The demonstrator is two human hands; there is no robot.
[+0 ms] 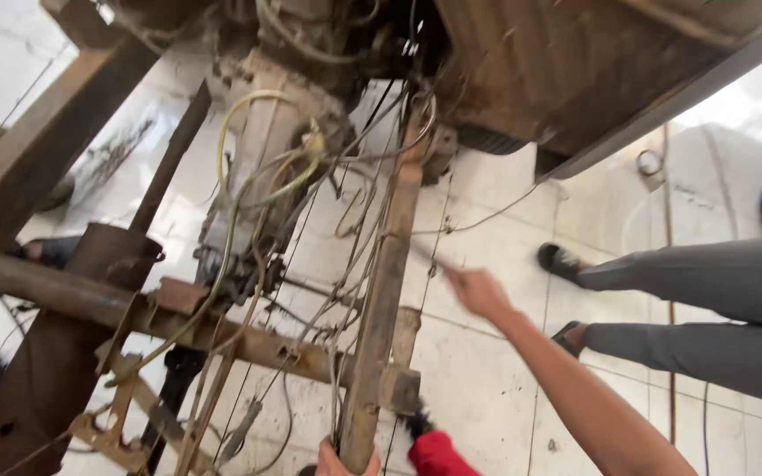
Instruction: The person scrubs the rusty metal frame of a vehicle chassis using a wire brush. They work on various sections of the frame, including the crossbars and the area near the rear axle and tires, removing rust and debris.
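At the bottom edge of the view, the left hand [343, 460] wraps its fingers [328, 454] around the lower end of a long rusty brown metal frame rail [381, 300], which runs from that hand up toward the middle of the view. Just beside it sits a red sleeve cuff [438, 454] with a dark tuft above it. The right hand [478, 291], blurred by motion, reaches out on a bare forearm and is closed around a thin stick-like tool [429, 258] whose tip lies near the rail; exactly how its fingers sit cannot be told. Thin grey and yellowish wires and hoses [262, 176] hang tangled beside the rail, next to a dirty grey gearbox housing [257, 159]. A rusty cross tube [90, 300] passes left of the rail. Farther off, another person's legs in grey trousers [716, 308] and black sandals [560, 260] stand on the white tiled floor [487, 370], under a rusty underbody panel [575, 62].
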